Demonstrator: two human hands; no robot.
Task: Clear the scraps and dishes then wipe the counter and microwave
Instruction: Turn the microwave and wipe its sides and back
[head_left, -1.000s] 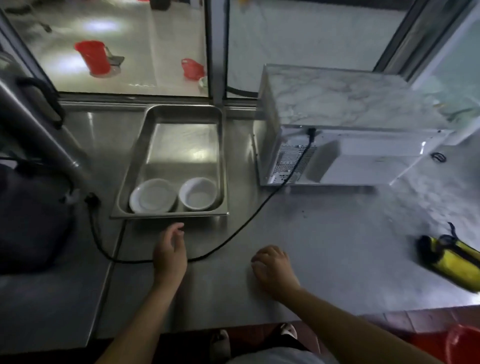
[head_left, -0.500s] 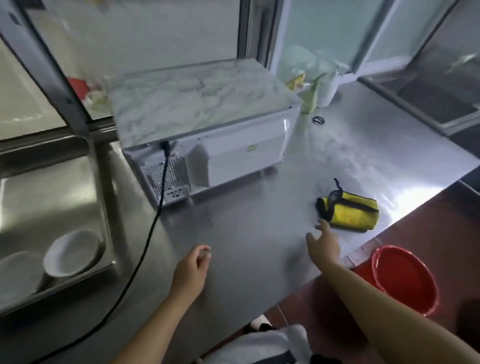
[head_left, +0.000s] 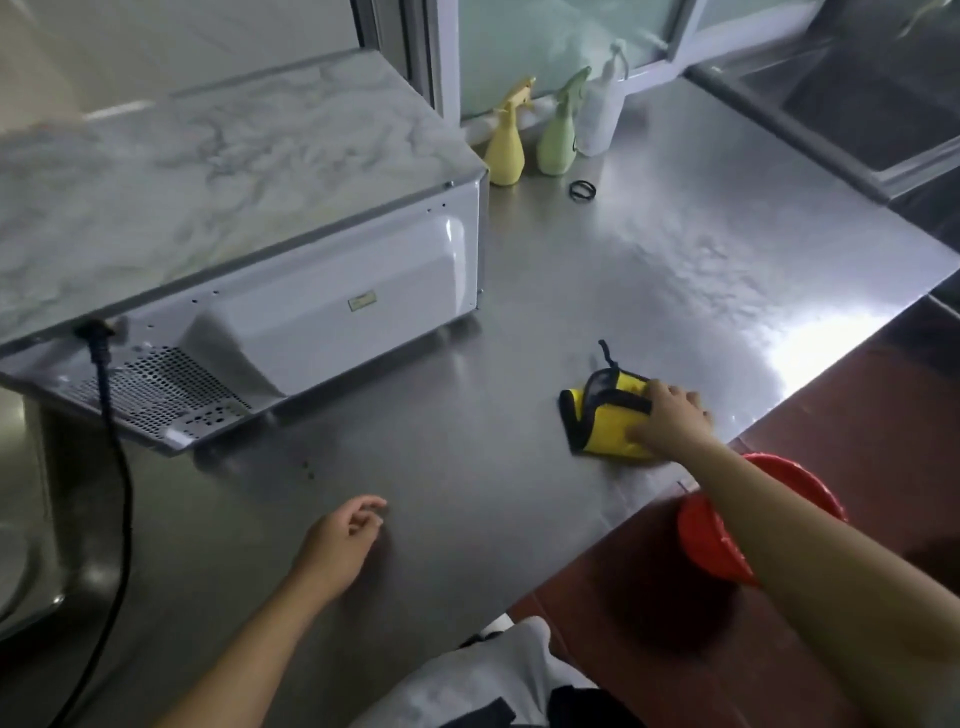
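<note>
A folded yellow cloth with black trim (head_left: 605, 415) lies on the steel counter (head_left: 498, 519) near its front right edge. My right hand (head_left: 672, 418) lies on top of the cloth, fingers spread over its right half and thumb along its near side. Loosely curled and holding nothing, my left hand (head_left: 340, 540) hovers just above the counter nearer to me. The white microwave (head_left: 332, 306) with a marble-patterned top stands at the left, its back panel turned toward me.
A black power cord (head_left: 122, 493) runs from the microwave down across the counter's left. Three spray bottles (head_left: 556, 140) and a black ring (head_left: 582, 189) sit by the window. A red bucket (head_left: 711, 545) stands on the floor below the counter edge. A sink (head_left: 857, 104) lies far right.
My view swung right, away from the tray with the two white bowls. My right hand travelled to the yellow cloth and landed on it. My left hand stayed low over the counter.
</note>
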